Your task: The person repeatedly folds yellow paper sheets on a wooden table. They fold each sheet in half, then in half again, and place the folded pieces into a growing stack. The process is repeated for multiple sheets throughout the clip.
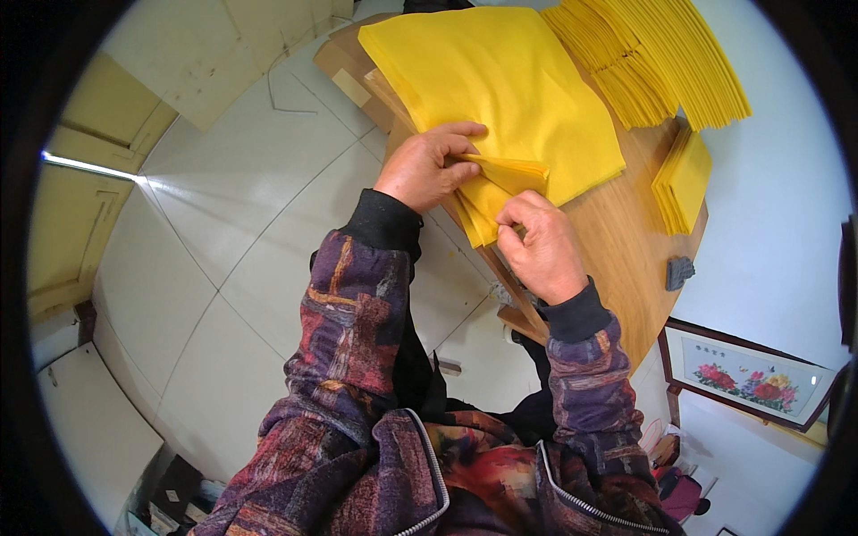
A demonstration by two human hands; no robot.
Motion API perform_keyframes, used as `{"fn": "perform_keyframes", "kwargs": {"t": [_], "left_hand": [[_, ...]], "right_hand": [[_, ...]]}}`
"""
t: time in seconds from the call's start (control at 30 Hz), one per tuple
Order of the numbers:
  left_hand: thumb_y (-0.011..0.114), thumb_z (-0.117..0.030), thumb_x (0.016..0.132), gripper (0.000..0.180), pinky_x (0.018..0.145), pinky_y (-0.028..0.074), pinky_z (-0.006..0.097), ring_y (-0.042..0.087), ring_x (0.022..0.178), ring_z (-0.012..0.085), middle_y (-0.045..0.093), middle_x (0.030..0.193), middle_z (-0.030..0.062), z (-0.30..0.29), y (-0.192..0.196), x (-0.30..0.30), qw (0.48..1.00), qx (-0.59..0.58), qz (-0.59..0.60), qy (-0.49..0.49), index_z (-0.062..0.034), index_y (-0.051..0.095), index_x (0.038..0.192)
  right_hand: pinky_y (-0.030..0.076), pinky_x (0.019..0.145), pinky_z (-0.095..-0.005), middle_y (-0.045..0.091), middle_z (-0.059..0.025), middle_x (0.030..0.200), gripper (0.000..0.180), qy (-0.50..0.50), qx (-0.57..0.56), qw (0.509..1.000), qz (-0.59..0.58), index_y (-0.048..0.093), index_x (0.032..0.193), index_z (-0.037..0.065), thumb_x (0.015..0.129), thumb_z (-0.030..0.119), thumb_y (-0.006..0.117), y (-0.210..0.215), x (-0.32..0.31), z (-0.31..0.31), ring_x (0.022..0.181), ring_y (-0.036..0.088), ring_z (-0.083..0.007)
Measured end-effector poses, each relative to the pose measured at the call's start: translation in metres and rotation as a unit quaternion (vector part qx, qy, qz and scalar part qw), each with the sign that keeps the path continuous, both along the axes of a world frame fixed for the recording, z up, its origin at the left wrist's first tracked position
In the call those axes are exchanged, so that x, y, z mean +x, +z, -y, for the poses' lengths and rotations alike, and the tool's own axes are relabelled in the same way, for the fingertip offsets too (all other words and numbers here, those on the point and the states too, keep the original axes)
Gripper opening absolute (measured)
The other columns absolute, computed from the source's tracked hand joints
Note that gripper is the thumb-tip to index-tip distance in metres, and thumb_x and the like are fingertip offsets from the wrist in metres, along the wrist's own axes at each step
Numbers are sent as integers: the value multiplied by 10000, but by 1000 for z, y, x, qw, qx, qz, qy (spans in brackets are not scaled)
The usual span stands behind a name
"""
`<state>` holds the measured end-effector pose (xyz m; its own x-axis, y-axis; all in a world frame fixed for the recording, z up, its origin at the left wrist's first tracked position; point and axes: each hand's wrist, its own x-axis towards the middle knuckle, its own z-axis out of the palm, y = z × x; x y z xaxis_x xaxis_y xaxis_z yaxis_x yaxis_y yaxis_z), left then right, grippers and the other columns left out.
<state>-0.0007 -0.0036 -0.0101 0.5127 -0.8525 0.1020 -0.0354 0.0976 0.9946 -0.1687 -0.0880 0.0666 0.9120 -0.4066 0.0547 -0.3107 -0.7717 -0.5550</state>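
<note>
The yellow cloth (508, 176) lies at the near left edge of the surface (617, 255), between the two hands, its layers folded over so that one flap stands up a little and points to the right. The left hand (418, 171) holds the cloth's left end, its thumb laid on the flap and its forefinger stretched out over the yellow beyond. The right hand (543, 248) is at the near right side, fingers curled in and thumb close to the forefinger, the tips at the cloth's edge; whether they pinch it cannot be told.

Beneath and beyond the cloth, a broad pile of yellow sheets (500, 76) spreads over the surface, slightly rippled. To its right, at the far end, tightly packed yellow bundles (657, 58) stand in rows, folded edges outward. Nearer, a small yellow stack (684, 183) sits by the right edge, and a dark grey block (679, 273) lies near that edge too.

Left of the pile is a brown carton (344, 67). Patterned sleeves (349, 313) with black cuffs come up from below. Around the surface are the pale tiled floor (223, 241), a yellowish door (76, 223) on the left, and a framed flower picture (751, 375) on the right.
</note>
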Motion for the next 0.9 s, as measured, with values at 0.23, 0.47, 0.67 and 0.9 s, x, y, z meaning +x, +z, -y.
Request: {"fn": "perform_keyframes", "kwargs": {"t": [0.23, 0.47, 0.67, 0.9], "left_hand": [[673, -34, 792, 137, 800, 509, 305, 647, 896, 248, 615, 1238, 104, 0, -2, 2, 999, -9, 32, -3, 54, 632, 889], [616, 38, 851, 72, 816, 492, 249, 592, 914, 117, 569, 1299, 53, 0, 0, 2, 1000, 5, 21, -22, 60, 622, 920], [662, -53, 794, 129, 801, 508, 313, 648, 897, 256, 606, 1254, 103, -1, 0, 3, 998, -4, 57, -2, 45, 639, 875], [662, -63, 792, 127, 791, 508, 320, 647, 882, 259, 613, 1244, 105, 2, -4, 2, 999, -21, 27, -1, 45, 631, 852]], "right_hand": [[462, 665, -307, 564, -129, 777, 61, -18, 76, 996, -37, 580, 800, -37, 770, 9, 553, 7, 1, 5, 717, 575, -239], [463, 679, -304, 560, -117, 781, 49, -25, 76, 995, -65, 566, 796, -34, 774, 10, 570, 10, 3, 7, 731, 577, -209], [472, 746, -357, 541, -138, 895, 137, 69, -46, 996, -14, 543, 869, -4, 749, -27, 605, 11, -5, -4, 830, 564, -302], [457, 755, -421, 528, -153, 870, 111, 70, -67, 995, -11, 535, 791, 2, 718, -45, 604, 5, -7, -2, 860, 541, -354]]}}
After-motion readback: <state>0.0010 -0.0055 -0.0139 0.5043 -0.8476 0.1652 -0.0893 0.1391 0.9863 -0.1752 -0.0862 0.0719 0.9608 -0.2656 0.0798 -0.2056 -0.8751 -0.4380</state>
